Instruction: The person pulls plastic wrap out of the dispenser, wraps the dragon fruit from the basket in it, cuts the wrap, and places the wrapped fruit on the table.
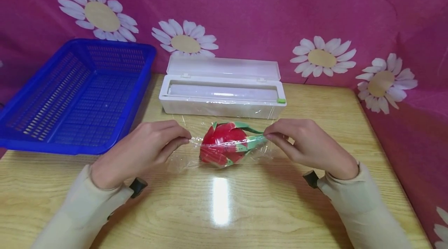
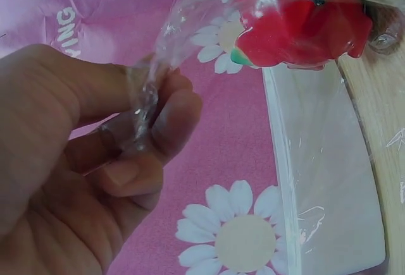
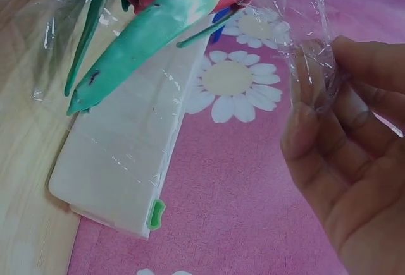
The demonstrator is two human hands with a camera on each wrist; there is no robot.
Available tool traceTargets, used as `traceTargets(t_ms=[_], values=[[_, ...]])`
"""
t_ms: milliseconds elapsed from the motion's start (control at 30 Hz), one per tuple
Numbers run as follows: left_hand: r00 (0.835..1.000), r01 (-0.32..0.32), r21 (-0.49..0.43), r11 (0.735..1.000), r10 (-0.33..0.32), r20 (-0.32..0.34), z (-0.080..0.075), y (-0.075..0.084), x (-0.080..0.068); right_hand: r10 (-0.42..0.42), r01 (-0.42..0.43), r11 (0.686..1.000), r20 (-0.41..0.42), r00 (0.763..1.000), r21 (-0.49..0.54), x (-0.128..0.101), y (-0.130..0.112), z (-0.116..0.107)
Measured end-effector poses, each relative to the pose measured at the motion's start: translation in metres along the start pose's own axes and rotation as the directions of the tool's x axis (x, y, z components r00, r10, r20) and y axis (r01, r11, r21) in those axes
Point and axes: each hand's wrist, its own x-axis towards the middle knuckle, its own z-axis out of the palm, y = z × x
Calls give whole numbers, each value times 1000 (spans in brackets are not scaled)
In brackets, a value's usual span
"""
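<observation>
A red dragon fruit with green leaf tips lies on its side in the middle of the table, under clear plastic wrap. To its left, my left hand pinches a gathered edge of the wrap between thumb and fingers. My right hand pinches the wrap at the other side, by the green tips. In the left wrist view, crumpled film runs through the left hand's fingers. The right wrist view has film between the right thumb and fingers, with a long green leaf nearby.
Behind the fruit stands a white wrap dispenser, its lid raised, a film roll inside and a green slider at its right end. A blue plastic basket sits at the left. A pink flowered cloth hangs behind the table.
</observation>
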Motion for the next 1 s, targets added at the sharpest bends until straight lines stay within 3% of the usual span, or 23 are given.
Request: traceTargets(t_ms=[433, 633, 1000], values=[[1000, 9, -11, 1000, -9, -4, 4, -8, 8, 54, -54, 999, 61, 997, 0, 14, 6, 2], [998, 52, -22, 998, -52, 18, 8, -13, 8, 121, -122, 993, 95, 988, 7, 15, 11, 5], [995, 87, -47, 995, -85, 46, 12, -20, 9, 139, -142, 989, 79, 987, 29, 14, 23, 8]])
